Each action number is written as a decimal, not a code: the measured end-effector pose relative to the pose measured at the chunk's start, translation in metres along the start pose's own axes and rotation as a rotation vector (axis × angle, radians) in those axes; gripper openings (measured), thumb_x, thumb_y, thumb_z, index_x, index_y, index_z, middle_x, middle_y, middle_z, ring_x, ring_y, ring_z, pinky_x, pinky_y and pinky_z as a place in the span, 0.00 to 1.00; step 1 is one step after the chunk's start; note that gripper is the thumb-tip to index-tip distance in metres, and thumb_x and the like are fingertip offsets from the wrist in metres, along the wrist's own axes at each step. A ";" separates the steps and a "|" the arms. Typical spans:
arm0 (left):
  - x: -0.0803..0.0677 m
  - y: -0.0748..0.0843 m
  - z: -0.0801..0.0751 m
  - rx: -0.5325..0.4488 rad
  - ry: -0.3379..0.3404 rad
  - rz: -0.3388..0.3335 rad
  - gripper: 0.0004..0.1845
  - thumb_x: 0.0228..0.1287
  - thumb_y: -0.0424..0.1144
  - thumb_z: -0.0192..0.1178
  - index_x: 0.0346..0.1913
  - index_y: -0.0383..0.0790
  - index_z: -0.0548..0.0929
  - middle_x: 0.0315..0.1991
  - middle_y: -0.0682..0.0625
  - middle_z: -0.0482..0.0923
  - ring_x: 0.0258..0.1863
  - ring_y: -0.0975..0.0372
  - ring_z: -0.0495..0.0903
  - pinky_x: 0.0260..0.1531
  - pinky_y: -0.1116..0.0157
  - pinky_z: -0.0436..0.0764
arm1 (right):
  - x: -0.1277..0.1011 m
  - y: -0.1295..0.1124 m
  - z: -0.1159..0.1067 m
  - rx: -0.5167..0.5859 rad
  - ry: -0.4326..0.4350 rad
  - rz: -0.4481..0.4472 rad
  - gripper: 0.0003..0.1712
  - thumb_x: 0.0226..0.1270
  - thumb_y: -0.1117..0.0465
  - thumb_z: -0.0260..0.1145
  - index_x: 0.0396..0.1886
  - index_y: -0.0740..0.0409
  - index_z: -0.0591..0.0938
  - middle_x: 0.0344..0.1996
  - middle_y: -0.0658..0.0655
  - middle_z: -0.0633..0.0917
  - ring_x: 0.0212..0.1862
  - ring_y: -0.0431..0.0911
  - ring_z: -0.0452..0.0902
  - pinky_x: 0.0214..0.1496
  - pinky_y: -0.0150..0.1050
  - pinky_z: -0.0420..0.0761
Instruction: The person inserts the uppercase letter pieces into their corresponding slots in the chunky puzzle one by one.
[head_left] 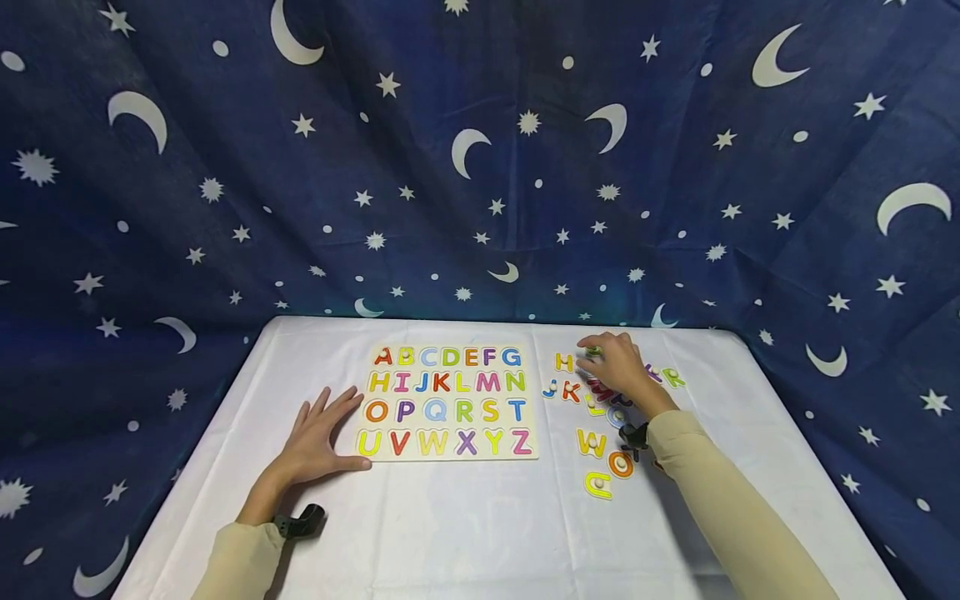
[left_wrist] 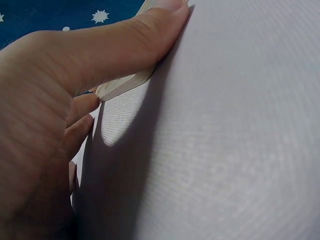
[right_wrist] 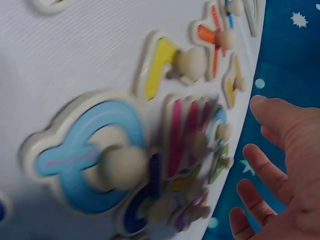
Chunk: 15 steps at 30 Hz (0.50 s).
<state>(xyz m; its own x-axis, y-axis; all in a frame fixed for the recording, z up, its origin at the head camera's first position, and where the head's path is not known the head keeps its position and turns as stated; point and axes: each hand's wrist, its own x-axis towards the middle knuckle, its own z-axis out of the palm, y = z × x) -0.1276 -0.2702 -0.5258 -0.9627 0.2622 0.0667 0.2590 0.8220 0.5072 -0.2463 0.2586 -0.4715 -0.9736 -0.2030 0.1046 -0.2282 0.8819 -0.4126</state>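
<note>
While the left hand [head_left: 318, 442] lies spread beside the puzzle board [head_left: 450, 403], the right hand [head_left: 618, 367] hovers, fingers loosely spread, over loose letters [head_left: 600, 442].

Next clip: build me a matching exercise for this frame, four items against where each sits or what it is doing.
Items:
1. alphabet board
2. left hand
3. right hand
4. orange O piece

Places or states:
A. over the pile of loose letters, right of the board
B. flat on the white cloth, thumb at the board's lower left corner
C. lying loose on the cloth, nearer the person than the yellow W
D. mid-table, printed A to Z in four rows

Pairs: 1-D, 2-B, 3-A, 4-C
</note>
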 end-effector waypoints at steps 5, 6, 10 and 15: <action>0.000 0.000 0.001 0.001 -0.002 0.000 0.62 0.36 0.64 0.81 0.76 0.41 0.68 0.79 0.40 0.60 0.80 0.36 0.43 0.75 0.33 0.37 | -0.007 0.014 0.004 0.010 -0.001 0.060 0.22 0.65 0.56 0.75 0.56 0.59 0.87 0.53 0.65 0.85 0.53 0.62 0.71 0.57 0.62 0.69; 0.000 0.000 0.001 0.002 -0.002 0.000 0.62 0.36 0.65 0.81 0.76 0.41 0.68 0.79 0.40 0.60 0.80 0.36 0.43 0.75 0.33 0.37 | -0.009 0.017 0.005 0.017 -0.002 0.070 0.21 0.65 0.56 0.75 0.56 0.59 0.87 0.54 0.65 0.85 0.54 0.62 0.71 0.57 0.61 0.69; 0.000 -0.001 0.000 -0.003 0.000 -0.001 0.62 0.35 0.65 0.81 0.76 0.41 0.68 0.79 0.40 0.60 0.80 0.36 0.43 0.75 0.33 0.37 | -0.012 0.023 0.007 0.049 0.000 0.082 0.20 0.67 0.55 0.74 0.55 0.59 0.87 0.54 0.66 0.84 0.54 0.61 0.70 0.57 0.61 0.67; 0.000 -0.001 0.001 -0.004 0.001 0.001 0.63 0.36 0.66 0.81 0.76 0.41 0.68 0.79 0.40 0.60 0.79 0.35 0.43 0.75 0.33 0.36 | -0.014 0.025 0.010 0.065 0.025 0.084 0.19 0.66 0.56 0.75 0.52 0.60 0.88 0.56 0.68 0.83 0.55 0.63 0.70 0.57 0.61 0.67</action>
<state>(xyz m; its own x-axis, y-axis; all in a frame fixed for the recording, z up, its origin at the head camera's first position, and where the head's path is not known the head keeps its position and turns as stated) -0.1277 -0.2705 -0.5266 -0.9625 0.2628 0.0677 0.2597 0.8197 0.5106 -0.2381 0.2790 -0.4927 -0.9889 -0.1188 0.0891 -0.1471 0.8657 -0.4785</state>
